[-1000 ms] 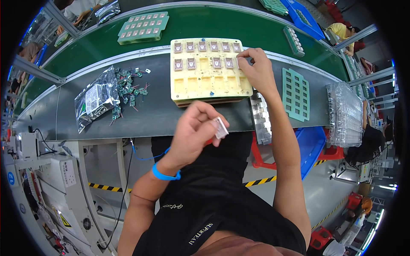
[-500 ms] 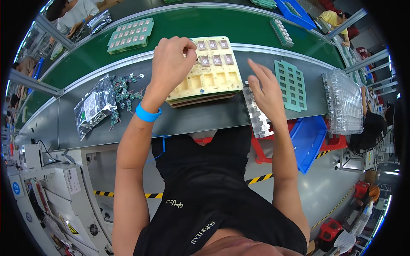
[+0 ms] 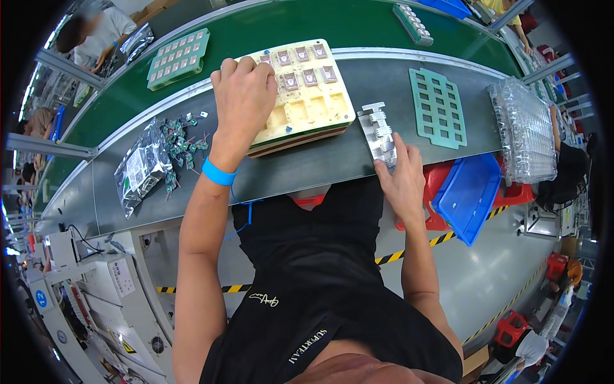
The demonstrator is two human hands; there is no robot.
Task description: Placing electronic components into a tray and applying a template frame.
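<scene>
A cream tray (image 3: 318,104) with square pockets sits on the workbench in front of me. Small pale pinkish square pieces (image 3: 310,77) fill pockets in its far rows; the visible near-row pockets hold none. Over the tray's left side is my left hand (image 3: 244,96), fingers curled and pressed together; their tips and anything in them are hidden. To the right of the tray, a silvery metal fixture (image 3: 378,128) with a notched strip along it lies on the bench. My right hand (image 3: 404,176) grips its near right end, thumb at the near edge and fingers along the side.
A silver bag (image 3: 144,160) and loose small green circuit boards with wires (image 3: 184,144) lie left. At right are a green slotted plate (image 3: 439,109), stacked clear plastic trays (image 3: 523,131) and a blue bin (image 3: 470,198). A filled green tray (image 3: 179,59) stands on the green conveyor (image 3: 281,31).
My right hand has come down from above the bench onto the metal fixture. My left hand stays closed over the tray's left side. The whole view has shifted slightly.
</scene>
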